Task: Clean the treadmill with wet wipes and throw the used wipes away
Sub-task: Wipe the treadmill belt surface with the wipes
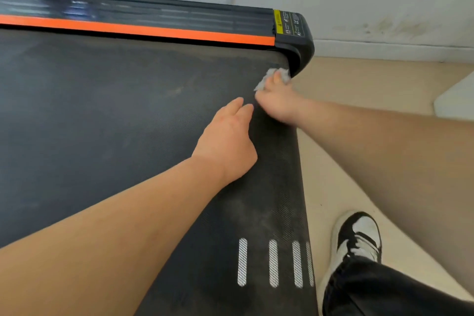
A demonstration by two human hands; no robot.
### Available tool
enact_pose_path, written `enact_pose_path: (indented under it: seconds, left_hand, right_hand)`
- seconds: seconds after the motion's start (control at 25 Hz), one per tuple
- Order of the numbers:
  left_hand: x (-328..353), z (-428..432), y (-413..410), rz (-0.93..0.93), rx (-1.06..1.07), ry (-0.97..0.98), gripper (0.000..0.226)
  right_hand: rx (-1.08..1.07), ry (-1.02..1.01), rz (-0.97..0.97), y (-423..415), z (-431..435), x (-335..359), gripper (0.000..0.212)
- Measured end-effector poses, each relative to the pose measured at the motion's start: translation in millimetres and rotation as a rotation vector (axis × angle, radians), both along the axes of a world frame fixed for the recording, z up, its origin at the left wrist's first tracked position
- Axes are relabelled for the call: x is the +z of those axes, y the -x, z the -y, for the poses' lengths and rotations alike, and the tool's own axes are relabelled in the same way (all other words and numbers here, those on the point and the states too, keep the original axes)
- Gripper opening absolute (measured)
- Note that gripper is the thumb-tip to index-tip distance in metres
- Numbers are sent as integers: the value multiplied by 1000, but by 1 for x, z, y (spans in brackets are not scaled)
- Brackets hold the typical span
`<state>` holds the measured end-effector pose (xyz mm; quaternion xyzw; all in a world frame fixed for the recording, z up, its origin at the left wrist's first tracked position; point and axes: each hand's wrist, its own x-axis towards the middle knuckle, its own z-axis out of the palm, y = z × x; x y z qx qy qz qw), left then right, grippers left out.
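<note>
We judge two risks. The belt may creep if the left hand leans hard on it. The wipe may snag or tear in the gap under the end cap.

Left hand lies flat on the belt, fingers straight, holding nothing. Right hand grips the crumpled wipe and presses it into the belt's far corner.

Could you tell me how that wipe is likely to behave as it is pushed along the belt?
The wipe looks crumpled in the right hand, so it is probably limp and light, bunching rather than sliding flat. The treadmill belt looks textured, so it may drag and snag.
</note>
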<state>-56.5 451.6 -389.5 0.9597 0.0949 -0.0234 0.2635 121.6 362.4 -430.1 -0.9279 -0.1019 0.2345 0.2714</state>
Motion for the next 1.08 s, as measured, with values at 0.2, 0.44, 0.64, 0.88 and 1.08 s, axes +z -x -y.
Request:
enact_pose_path:
  seconds: [0.2,0.44,0.64,0.88,1.08]
  left_hand:
    - [-15,-21,2,-46,-7,8,63]
    - [39,-9,45,-150,40,-72,43]
    - [108,23,96,-85,-15,-83,43]
    - [152,53,148,-34,-87,92,41]
    - [144,54,129,1,25,317,52]
  right_hand:
    - [-164,-7,131,-27,-12,10,56]
    - [-29,54,89,142,57,26,44]
    - [-10,71,-239,251,93,77,31]
    - [-504,-474,-319,264,92,184,19]
    - [-645,-757,-362,247,86,175,26]
